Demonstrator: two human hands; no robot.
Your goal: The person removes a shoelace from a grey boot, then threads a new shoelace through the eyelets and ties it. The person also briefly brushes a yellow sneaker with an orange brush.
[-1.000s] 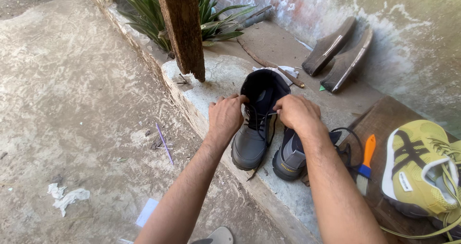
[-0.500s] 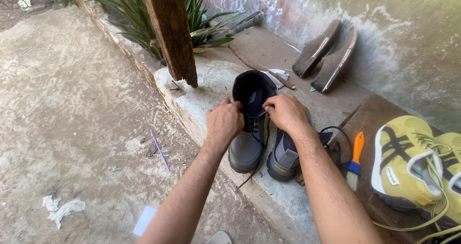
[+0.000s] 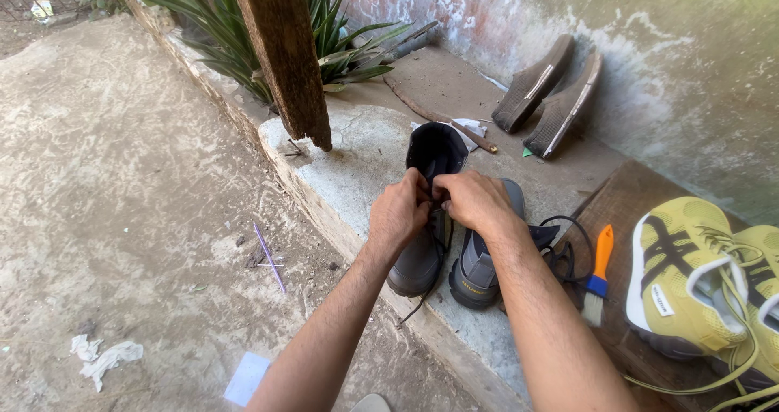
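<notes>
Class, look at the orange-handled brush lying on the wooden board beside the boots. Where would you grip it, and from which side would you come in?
Grip the brush by its orange handle, probably from above. It lies flat on the wooden board, handle pointing away toward the wall, bristles toward the camera. The handle's upper part is bare, while a black lace lies close on its left near the ferrule.

To my right I see yellow sneakers (image 3: 690,282), an orange-handled brush (image 3: 599,272), and behind a wooden post (image 3: 284,55) a spiky plant (image 3: 219,31).
</notes>
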